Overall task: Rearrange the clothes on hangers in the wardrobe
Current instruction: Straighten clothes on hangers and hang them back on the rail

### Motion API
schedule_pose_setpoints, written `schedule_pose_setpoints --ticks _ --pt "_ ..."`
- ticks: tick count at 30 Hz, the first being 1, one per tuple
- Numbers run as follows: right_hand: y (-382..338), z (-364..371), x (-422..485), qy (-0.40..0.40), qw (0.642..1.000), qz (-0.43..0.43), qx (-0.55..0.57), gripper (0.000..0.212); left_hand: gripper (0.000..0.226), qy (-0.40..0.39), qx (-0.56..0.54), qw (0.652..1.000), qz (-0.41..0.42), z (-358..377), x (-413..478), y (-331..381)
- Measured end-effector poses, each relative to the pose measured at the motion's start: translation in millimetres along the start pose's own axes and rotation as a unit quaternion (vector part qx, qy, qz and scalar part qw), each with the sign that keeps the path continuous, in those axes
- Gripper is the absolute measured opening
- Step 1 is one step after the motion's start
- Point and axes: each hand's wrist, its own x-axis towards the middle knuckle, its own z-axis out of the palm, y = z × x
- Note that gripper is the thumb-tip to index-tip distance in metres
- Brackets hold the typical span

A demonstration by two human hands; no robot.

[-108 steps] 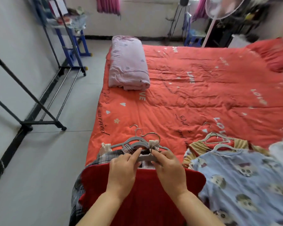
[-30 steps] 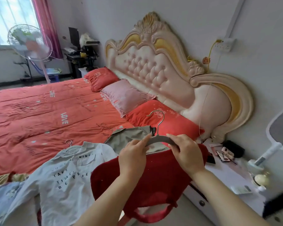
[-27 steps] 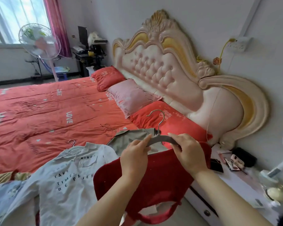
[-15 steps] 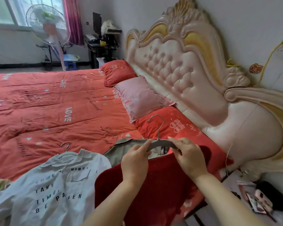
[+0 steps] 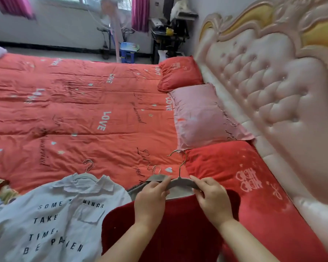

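Note:
A dark red garment hangs on a grey hanger with a metal hook, held low over the near edge of the bed. My left hand grips the hanger's left shoulder and my right hand grips its right shoulder. Just behind the hanger lies a grey-green garment on its own hanger, mostly hidden. To the left a white shirt with black lettering lies flat on a hanger.
The orange-red quilt covers the bed. A pink pillow lies between two red pillows against the padded headboard. A standing fan and a dark desk are across the room.
I have carried the red garment from the foot of the bed to the head end. Over the last second it has come down low over the grey-green garment beside the red pillow.

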Motion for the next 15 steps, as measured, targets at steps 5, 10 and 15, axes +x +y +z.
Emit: schedule_pose_setpoints --ticks 5,10,15 --pt "50 74 57 -0.101 0.995 -0.008 0.020 0.041 0.047 -0.032 0.065 0.994 -0.082 44 57 -42" --pt "85 154 107 -0.182 0.983 -0.011 -0.009 0.046 0.053 -0.032 0.119 0.984 -0.129 87 108 -91" --pt "104 213 119 -0.262 0.963 0.021 -0.056 0.056 0.057 -0.041 0.165 0.974 -0.152 113 127 -129"
